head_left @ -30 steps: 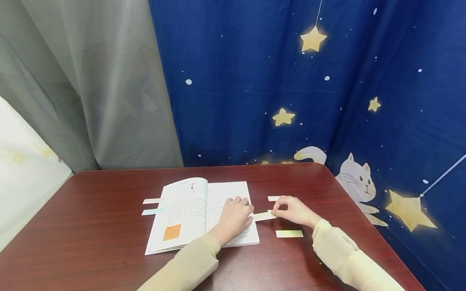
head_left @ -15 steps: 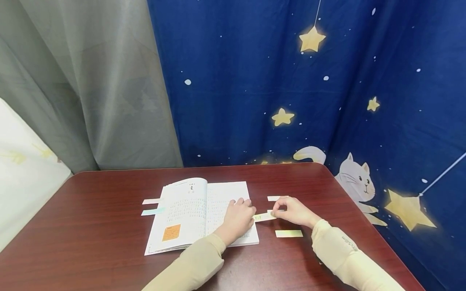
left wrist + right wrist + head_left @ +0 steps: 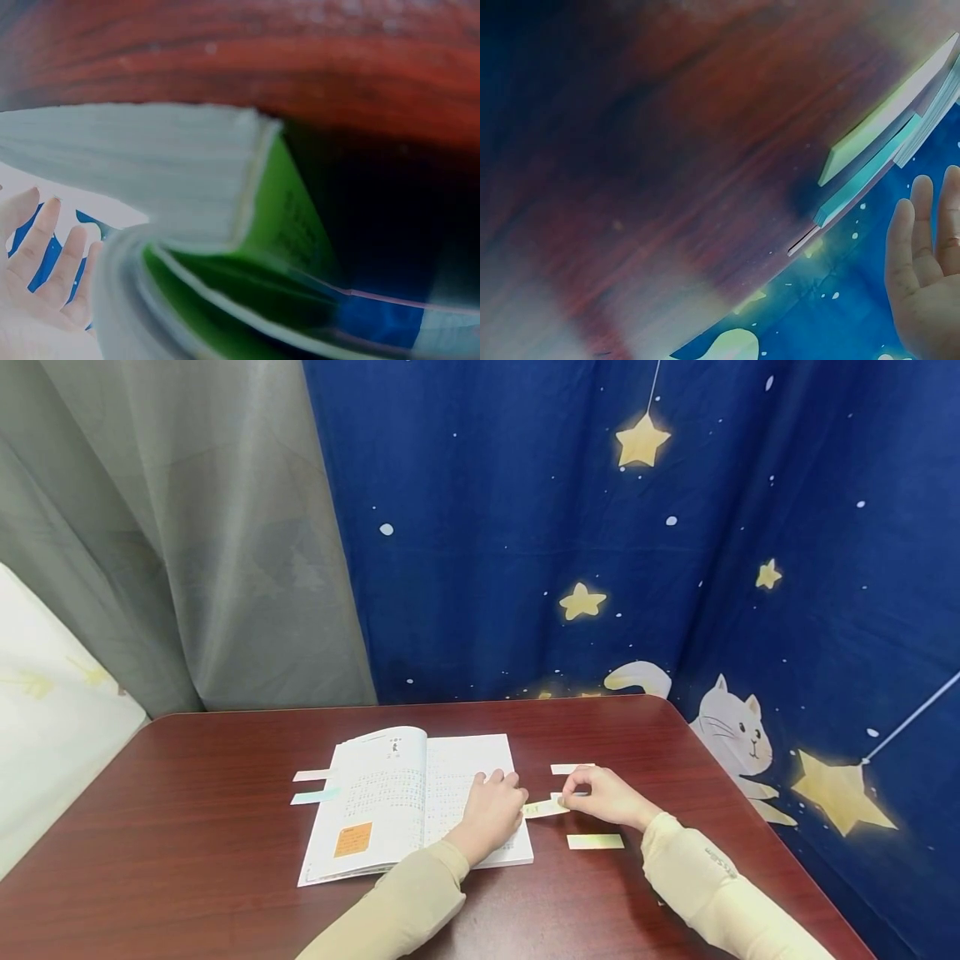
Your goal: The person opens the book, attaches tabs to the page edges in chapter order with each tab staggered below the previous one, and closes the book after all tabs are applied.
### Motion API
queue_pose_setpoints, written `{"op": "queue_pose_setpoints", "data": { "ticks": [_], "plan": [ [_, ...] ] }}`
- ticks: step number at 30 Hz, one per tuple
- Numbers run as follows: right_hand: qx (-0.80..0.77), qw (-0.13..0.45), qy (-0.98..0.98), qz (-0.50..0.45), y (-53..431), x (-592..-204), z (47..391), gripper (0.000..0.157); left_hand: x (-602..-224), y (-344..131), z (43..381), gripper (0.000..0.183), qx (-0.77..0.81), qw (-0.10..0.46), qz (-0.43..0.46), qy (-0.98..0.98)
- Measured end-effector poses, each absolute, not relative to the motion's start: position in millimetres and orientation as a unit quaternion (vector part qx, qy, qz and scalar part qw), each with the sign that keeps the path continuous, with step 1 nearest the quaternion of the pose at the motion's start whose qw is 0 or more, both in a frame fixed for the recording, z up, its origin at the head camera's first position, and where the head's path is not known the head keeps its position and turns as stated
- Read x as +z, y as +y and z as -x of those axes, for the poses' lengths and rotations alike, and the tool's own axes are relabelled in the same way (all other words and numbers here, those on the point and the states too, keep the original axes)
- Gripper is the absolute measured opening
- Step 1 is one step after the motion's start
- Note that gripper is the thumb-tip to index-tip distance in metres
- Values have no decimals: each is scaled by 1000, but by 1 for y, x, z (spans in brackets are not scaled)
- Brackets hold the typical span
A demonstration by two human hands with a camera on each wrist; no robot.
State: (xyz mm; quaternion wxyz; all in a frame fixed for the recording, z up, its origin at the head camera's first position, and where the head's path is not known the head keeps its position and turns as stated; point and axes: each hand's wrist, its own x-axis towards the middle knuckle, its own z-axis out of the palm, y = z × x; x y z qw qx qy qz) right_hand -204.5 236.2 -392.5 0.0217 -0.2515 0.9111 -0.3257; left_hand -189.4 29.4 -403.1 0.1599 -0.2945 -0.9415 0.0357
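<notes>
A book (image 3: 378,802) lies open on the table, its orange block printed on the left page. My left hand (image 3: 491,810) rests on the right page near its outer edge, fingers extended. From that edge a pale yellow sticky tab (image 3: 544,809) sticks out, and my right hand (image 3: 603,795) pinches its outer end between thumb and forefinger. Whether the tab's inner end lies on the page is hidden by the left hand. The left wrist view has the book's green cover (image 3: 281,202) and page block, with the left fingers (image 3: 71,259) at the side.
Right of the book lie a yellow sticky-tab pad (image 3: 596,842) and a pale pad (image 3: 566,769); a teal pad (image 3: 870,172) shows in the right wrist view. Pink (image 3: 312,775) and blue (image 3: 313,797) tabs jut from the left page. Curtains (image 3: 517,527) hang behind the table.
My left hand has slid slightly right, towards the page's outer edge and the yellow tab. The right hand keeps its pinch and has barely moved.
</notes>
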Motion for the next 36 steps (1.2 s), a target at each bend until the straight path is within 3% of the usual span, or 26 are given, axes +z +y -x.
{"op": "queue_pose_setpoints", "data": {
  "ticks": [36],
  "plan": [
    [-318, 20, 918, 237, 233, -394, 205, 9, -403, 27, 192, 12, 16, 161, 290, -943]
  ]
}}
